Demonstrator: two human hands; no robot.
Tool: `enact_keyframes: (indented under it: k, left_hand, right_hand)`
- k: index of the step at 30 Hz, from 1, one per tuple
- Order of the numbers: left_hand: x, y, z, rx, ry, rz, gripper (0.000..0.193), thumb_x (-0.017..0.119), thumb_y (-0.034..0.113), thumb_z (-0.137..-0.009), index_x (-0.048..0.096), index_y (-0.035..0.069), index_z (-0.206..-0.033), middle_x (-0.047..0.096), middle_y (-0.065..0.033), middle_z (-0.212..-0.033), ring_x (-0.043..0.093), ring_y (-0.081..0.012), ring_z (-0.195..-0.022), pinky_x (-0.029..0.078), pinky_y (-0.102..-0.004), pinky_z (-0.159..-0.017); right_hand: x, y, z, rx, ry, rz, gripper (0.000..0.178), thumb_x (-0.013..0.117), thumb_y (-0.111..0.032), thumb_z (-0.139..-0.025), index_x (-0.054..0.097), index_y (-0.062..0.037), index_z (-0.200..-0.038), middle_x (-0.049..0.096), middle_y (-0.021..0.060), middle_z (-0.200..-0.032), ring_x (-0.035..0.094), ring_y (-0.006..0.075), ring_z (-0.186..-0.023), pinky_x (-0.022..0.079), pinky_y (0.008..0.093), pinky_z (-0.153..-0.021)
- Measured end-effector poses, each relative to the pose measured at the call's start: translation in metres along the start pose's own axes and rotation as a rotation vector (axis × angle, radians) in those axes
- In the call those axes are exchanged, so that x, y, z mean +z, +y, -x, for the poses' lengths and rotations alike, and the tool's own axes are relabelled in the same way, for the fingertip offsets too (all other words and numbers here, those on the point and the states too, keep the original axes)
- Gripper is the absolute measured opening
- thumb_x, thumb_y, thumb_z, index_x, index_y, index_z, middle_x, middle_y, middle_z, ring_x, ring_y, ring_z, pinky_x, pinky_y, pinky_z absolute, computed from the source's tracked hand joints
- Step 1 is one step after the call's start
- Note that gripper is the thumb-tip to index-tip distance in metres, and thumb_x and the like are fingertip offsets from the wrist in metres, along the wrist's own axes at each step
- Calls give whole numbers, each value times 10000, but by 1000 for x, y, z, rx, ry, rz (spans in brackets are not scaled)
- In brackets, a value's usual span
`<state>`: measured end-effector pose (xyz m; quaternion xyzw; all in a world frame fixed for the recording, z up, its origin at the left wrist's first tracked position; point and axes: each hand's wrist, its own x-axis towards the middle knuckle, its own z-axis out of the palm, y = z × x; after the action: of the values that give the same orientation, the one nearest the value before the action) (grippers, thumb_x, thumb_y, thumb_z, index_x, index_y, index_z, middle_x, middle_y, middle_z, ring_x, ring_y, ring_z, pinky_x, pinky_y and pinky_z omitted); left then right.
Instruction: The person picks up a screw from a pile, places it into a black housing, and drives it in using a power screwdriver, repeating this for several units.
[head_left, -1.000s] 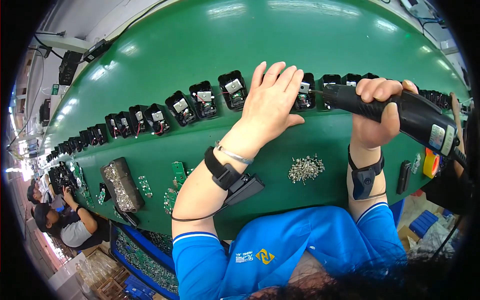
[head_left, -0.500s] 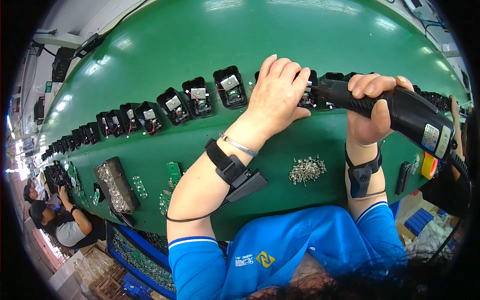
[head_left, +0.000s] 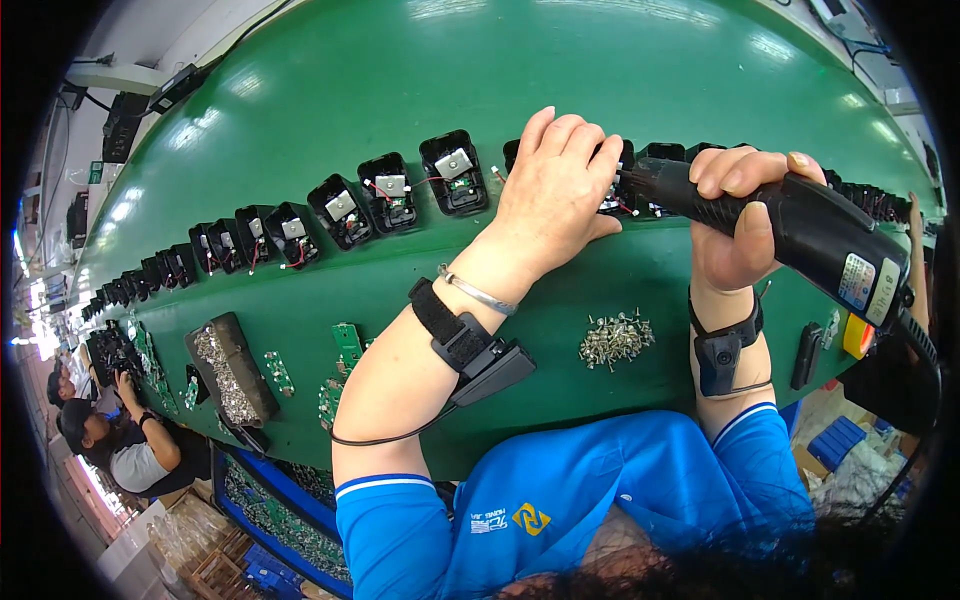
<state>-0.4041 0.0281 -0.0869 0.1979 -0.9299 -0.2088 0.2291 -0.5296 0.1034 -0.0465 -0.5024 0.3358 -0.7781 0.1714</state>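
My right hand is wrapped round a black electric screwdriver, which lies nearly level with its tip toward the left. That tip reaches an open black plastic housing in the row. Over the left part of this housing curls my left hand, fingers bent and thumb toward me, gripping it; the palm hides much of the inside. Just left stands another black housing with a metal plate, a small green board and thin red wires. A heap of loose screws lies nearer me.
The row of housings curves away on both sides along the green table. A dark tray of small metal parts and several green circuit boards lie left. Yellow tape sits right. A co-worker sits far left.
The housings left of my left hand have shifted slightly left. Both hands and the screwdriver have hardly moved.
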Motion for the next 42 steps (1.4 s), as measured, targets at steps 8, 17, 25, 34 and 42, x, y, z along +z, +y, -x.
enact_keyframes:
  k: [8,17,25,34,42]
  left_hand:
    - [5,-5,1,4,-2,7,646,751,241,-432,494,19,-982,481,-102,-942,415,-260,-977,266,-408,-927]
    - [7,-13,5,5,19,32,630,756,239,-415,512,20,-952,489,-91,-916,427,-252,-964,270,-400,-931]
    - [5,-13,3,-11,59,-27,658,759,289,-393,500,46,-947,490,-83,-882,441,-252,-923,283,-396,-914]
    - [-18,35,69,68,-240,222,259,672,99,-559,587,100,-805,511,-28,-792,469,-227,-792,388,-342,-704]
    - [12,44,84,101,-185,218,206,682,117,-546,595,117,-733,482,11,-719,460,-179,-712,371,-325,-685]
  right_hand:
    - [3,3,0,34,-109,65,357,540,-162,-759,355,-108,-1060,467,51,-709,470,167,-572,410,325,-556]
    - [9,11,5,27,-243,83,319,575,-136,-751,367,-103,-990,474,53,-695,474,164,-558,421,313,-546]
    - [11,8,3,95,-81,139,395,510,-69,-735,338,-64,-1091,477,69,-725,471,184,-618,411,363,-619]
    - [-39,-73,26,132,118,-19,403,510,-223,-732,379,-94,-1091,446,26,-726,420,139,-601,333,286,-555]
    - [-49,-80,38,151,170,-31,396,519,-203,-736,373,-89,-1086,451,31,-729,436,141,-608,355,292,-564]
